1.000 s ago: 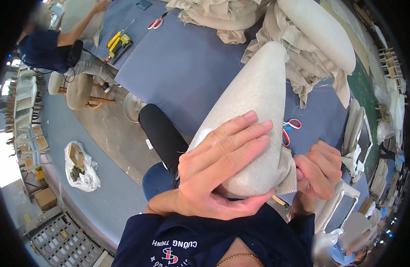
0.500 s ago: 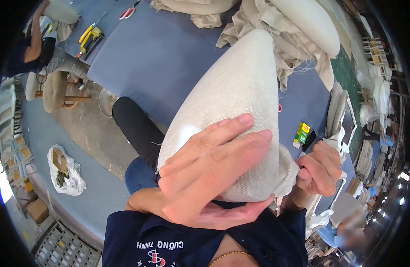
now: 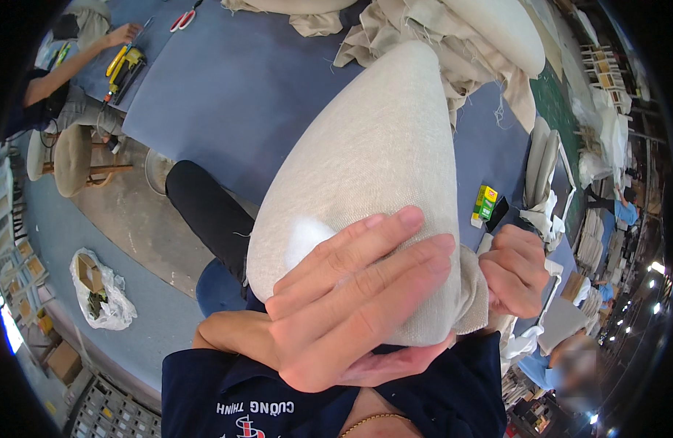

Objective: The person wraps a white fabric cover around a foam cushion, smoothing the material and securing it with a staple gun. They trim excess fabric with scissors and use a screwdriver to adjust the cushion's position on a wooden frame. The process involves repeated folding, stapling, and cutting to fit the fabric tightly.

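Note:
A cushion (image 3: 358, 139) covered in beige woven fabric stands tilted in front of my chest, narrowing toward its far end. My left hand (image 3: 358, 299) lies across its near end, fingers flat on the cover and thumb hooked round the bottom edge. A tuft of white stuffing (image 3: 305, 237) shows on the cover beside these fingers. At the cushion's right near corner, my right hand (image 3: 515, 274) is closed in a fist on the loose fabric edge (image 3: 471, 296), which bunches toward it. The underside of the cushion is hidden.
The blue-grey table (image 3: 212, 109) holds more beige cushions and frayed cloth (image 3: 395, 36), red-handled scissors (image 3: 183, 20), a yellow staple gun (image 3: 125, 69) and a small yellow-green box (image 3: 484, 206). A co-worker's arm (image 3: 81, 66) reaches in at far left. A plastic bag (image 3: 103, 292) lies on the floor.
My left fingers have shifted on the cover and my right hand has drawn slightly nearer with the fabric edge. The co-worker's arm now stretches toward the tools. The view has shifted a little.

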A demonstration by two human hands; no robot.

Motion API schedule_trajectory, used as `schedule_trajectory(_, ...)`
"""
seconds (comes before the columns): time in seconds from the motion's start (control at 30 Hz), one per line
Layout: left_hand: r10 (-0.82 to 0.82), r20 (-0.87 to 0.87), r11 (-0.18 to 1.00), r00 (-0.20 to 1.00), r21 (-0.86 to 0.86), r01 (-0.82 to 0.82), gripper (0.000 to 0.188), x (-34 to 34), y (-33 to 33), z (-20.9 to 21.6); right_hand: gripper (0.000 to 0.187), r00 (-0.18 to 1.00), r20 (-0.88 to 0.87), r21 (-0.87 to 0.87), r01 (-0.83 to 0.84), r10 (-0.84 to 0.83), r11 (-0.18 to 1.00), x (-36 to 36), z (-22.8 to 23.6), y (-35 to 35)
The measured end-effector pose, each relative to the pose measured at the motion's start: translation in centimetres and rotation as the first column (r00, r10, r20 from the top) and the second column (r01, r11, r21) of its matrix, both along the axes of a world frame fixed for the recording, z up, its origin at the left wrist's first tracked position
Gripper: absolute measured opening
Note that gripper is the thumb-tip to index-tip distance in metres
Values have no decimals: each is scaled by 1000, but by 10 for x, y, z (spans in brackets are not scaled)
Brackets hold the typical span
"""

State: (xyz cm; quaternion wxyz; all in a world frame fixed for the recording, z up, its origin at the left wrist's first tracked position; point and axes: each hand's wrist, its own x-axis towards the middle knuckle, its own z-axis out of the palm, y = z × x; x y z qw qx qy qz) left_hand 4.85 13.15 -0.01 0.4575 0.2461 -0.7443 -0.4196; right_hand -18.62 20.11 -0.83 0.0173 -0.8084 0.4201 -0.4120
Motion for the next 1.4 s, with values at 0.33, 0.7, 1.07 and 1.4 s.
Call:
schedule_trajectory(0.33,58,15,994,998,-90,-56,55,-14,11,-2,45,997,-16,-27,74,-74,997,-16,6,17)
schedule_trajectory(0.7,-17,57,996,998,-81,21,57,-17,10,-4,45,970,-41,-43,238,-240,970,-7,2,49)
schedule_trajectory(1.07,-3,-2,995,1000,-99,3,57,-20,15,-9,36,961,114,-101,263,-252,959,6,-19,38)
schedule_trajectory(1.4,135,79,968,988,-225,-114,70,9,-46,-4,33,796,30,-32,606,-605,795,-26,-30,47)
